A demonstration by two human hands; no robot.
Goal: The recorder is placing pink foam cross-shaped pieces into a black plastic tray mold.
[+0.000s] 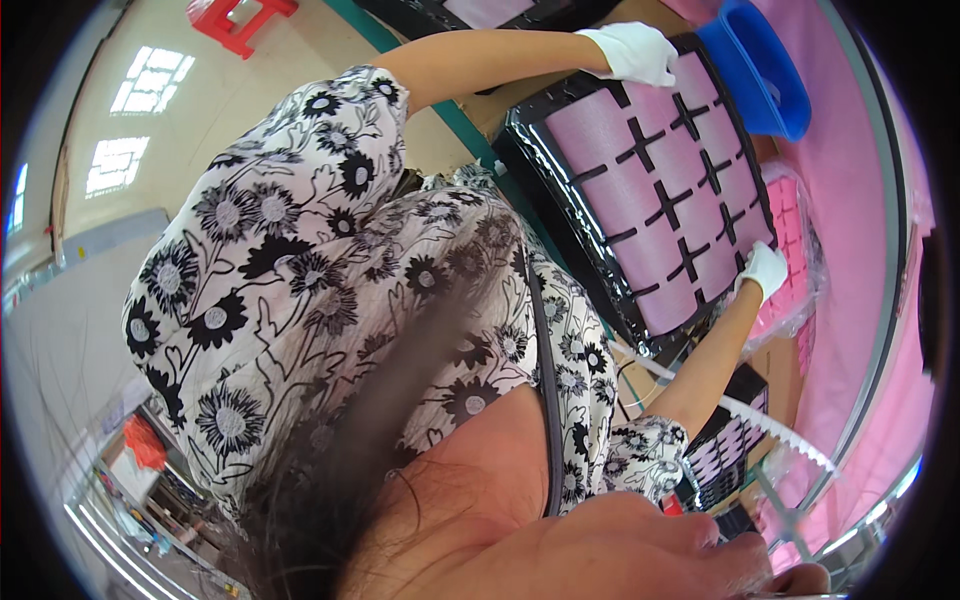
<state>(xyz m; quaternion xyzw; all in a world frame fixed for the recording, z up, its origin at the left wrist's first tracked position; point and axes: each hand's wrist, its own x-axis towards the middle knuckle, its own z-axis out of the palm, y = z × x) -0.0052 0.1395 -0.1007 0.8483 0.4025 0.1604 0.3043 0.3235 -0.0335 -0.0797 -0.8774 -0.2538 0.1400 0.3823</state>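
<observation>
A black-wrapped tray [555, 165] lies tilted in front of me, its glossy black side facing my body. Its top carries a grid of pink-lilac pads [610, 185], parted by black crosses and short black bars. My left hand [635, 52], in a white glove, is closed over the tray's edge at the top of the view. On the far lower corner, my right hand [765, 270], also white-gloved, has its fingers bent round the edge. The undersides of both hands' grips are hidden.
A blue plastic bin [755, 65] stands just beyond the tray. Bright pink pieces in clear plastic [790, 250] lie beside my right hand. Another black tray [735, 440] sits below my right forearm. Pink cloth [850, 200] hangs beyond; a red stool [235, 25] stands on the floor.
</observation>
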